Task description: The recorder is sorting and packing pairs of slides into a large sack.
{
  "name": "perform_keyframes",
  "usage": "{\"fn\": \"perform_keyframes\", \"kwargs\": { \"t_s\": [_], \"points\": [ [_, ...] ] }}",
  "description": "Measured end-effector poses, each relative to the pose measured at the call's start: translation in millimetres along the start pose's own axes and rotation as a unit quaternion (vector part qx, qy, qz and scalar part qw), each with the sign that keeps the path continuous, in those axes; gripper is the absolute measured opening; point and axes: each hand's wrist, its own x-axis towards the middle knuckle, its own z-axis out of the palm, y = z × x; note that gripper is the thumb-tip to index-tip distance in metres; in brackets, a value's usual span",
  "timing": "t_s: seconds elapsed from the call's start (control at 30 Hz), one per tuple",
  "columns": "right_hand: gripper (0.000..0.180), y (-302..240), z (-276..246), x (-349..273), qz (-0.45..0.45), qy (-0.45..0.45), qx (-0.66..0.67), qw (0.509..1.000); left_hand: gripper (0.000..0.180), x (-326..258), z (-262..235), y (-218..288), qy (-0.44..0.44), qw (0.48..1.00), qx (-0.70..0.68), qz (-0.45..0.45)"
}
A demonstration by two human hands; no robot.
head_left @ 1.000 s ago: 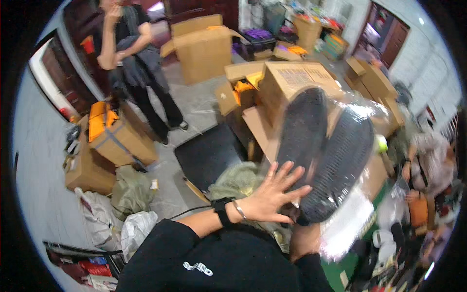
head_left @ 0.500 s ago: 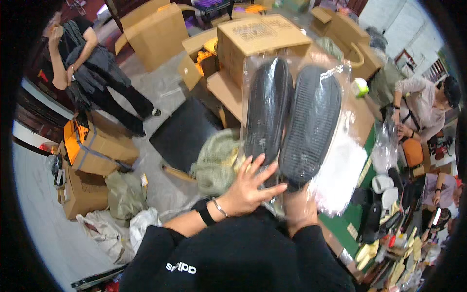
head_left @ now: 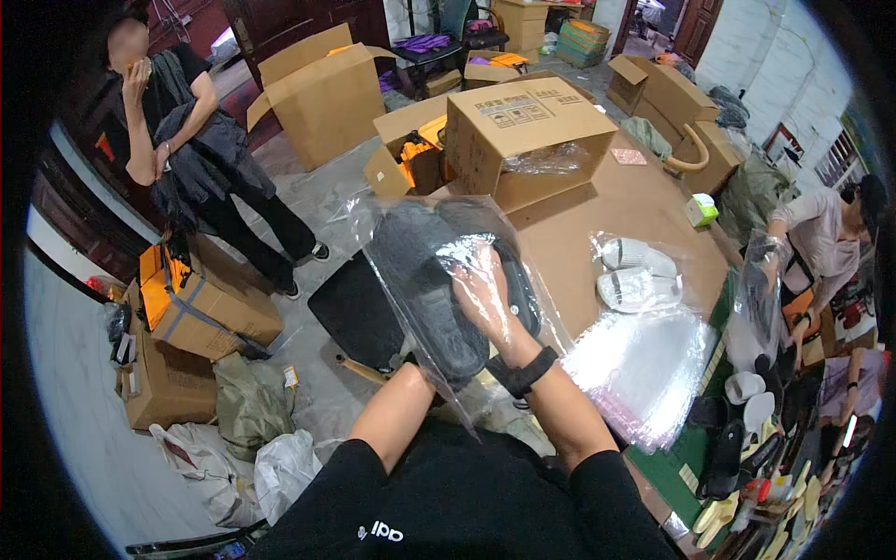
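A pair of black slippers [head_left: 439,322] in a clear plastic bag [head_left: 383,238] is held up in front of me, tilted. My right hand [head_left: 483,294] lies under the shiny film, its fingers on the slippers near the straps. Behind the pair, my left hand is hidden; only its forearm shows, running up under the slippers' near end, where it supports them. To the right, a stack of clear plastic bags [head_left: 644,373] lies on the table's near part. Just beyond it rests a pair of white slippers [head_left: 639,275] in clear wrapping.
An open cardboard box [head_left: 523,131] stands on the brown tabletop [head_left: 644,201]. Loose slippers [head_left: 723,457] crowd the right side, near a co-worker [head_left: 817,229]. Another person [head_left: 177,121] stands at far left. Cartons [head_left: 219,308] and sacks [head_left: 252,401] line the left floor.
The bagged slippers have come down and left, turning over so the straps show. My right hand has moved onto them under the film; my left, spread before, has gone behind them. White slippers are now uncovered.
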Motion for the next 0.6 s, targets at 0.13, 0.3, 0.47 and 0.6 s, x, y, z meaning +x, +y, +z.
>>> {"fn": "perform_keyframes", "kwargs": {
  "t_s": [0.13,0.3,0.47,0.6],
  "points": [
    [0.063,-24,-1,-29,-0.06,0.027,-0.035,0.997,0.054,-1,-15,2,-0.031,0.998,0.06,0.005],
    [0.071,-61,-126,-106,0.201,-0.48,0.152,0.841,0.052,-8,-62,18,-0.062,0.991,0.122,0.002],
    [0.086,-34,-143,-89,-0.096,0.009,-0.04,0.995,0.05,1,-60,13,-0.122,0.977,0.172,-0.037],
    [0.074,-8,-67,-73,-0.218,-0.145,-0.219,0.94,0.048,4,-26,-2,-0.198,0.957,0.203,-0.064]
  ]
}}
